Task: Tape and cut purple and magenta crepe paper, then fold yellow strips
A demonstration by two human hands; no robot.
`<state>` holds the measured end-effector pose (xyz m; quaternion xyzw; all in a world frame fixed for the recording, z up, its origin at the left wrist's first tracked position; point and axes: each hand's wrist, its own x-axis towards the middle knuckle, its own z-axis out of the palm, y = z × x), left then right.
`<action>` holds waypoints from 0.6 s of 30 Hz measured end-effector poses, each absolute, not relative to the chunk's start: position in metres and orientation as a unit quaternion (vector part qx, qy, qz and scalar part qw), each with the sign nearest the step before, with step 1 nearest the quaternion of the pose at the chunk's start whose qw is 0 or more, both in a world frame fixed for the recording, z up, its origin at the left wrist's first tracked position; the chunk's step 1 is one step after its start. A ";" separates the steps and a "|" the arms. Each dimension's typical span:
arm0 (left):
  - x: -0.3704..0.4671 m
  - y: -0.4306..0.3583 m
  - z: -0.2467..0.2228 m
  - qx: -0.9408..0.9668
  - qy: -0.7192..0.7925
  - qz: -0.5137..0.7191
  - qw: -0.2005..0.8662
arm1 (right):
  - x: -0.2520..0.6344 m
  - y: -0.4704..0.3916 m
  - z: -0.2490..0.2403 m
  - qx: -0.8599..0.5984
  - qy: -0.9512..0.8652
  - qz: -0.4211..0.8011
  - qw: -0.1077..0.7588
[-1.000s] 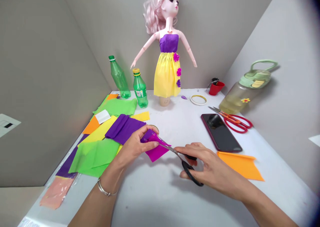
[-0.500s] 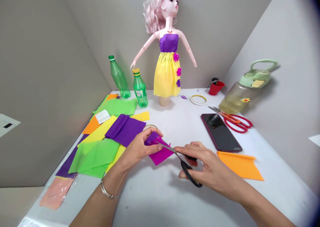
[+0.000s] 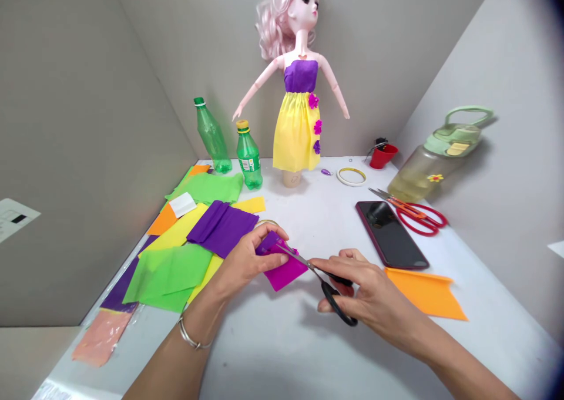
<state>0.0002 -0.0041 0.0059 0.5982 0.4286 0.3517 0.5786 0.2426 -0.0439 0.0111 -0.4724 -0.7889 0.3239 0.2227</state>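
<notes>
My left hand (image 3: 253, 256) pinches a folded magenta and purple piece of crepe paper (image 3: 284, 272) between thumb and fingers, above the white table. In my right hand (image 3: 359, 282) are black-handled scissors (image 3: 333, 301), with thumb and fingers at the loops. Their blades lie across the piece, pointing left toward my left thumb. Just behind my left hand, a purple folded sheet (image 3: 222, 229) lies on the pile. A doll (image 3: 297, 130) in a purple top and yellow skirt, with magenta and purple flowers down one side, stands at the back.
Green, yellow and orange sheets (image 3: 170, 274) spread on the left. Two green bottles (image 3: 249, 159) stand behind them. To the right are a phone (image 3: 392, 234), red-handled scissors (image 3: 418, 215), an orange sheet (image 3: 427, 294), a water bottle (image 3: 416, 168), a red cup (image 3: 382, 156) and a tape roll (image 3: 351, 177).
The scissor blades have closed somewhat across the magenta piece, and the handles have come nearer together. The whole view has shifted slightly; my left hand keeps its hold.
</notes>
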 end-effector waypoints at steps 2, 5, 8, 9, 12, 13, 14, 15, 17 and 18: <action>0.000 -0.004 0.005 0.597 0.426 0.353 0.581 | 0.243 -0.043 0.009 -0.470 -0.793 0.314 0.226; 0.000 -0.004 0.004 0.597 0.423 0.355 0.582 | 0.244 -0.043 0.006 -0.467 -0.799 0.306 0.223; -0.001 -0.003 0.004 0.596 0.424 0.355 0.582 | 0.244 -0.042 0.005 -0.466 -0.803 0.302 0.217; -0.001 -0.003 0.004 0.597 0.424 0.355 0.581 | 0.244 -0.043 0.005 -0.464 -0.804 0.300 0.217; -0.001 -0.003 0.005 0.601 0.424 0.356 0.576 | 0.244 -0.043 0.005 -0.461 -0.806 0.301 0.217; -0.001 -0.003 0.005 0.601 0.424 0.357 0.576 | 0.244 -0.044 0.005 -0.460 -0.806 0.303 0.216; 0.000 -0.004 0.006 0.599 0.425 0.359 0.576 | 0.243 -0.044 0.006 -0.461 -0.805 0.305 0.216; 0.000 -0.004 0.006 0.596 0.426 0.361 0.577 | 0.243 -0.044 0.006 -0.460 -0.804 0.308 0.215; 0.000 -0.004 0.008 0.591 0.428 0.363 0.579 | 0.243 -0.044 0.006 -0.457 -0.804 0.315 0.213; 0.000 -0.004 0.008 0.590 0.428 0.362 0.581 | 0.243 -0.044 0.006 -0.456 -0.804 0.318 0.211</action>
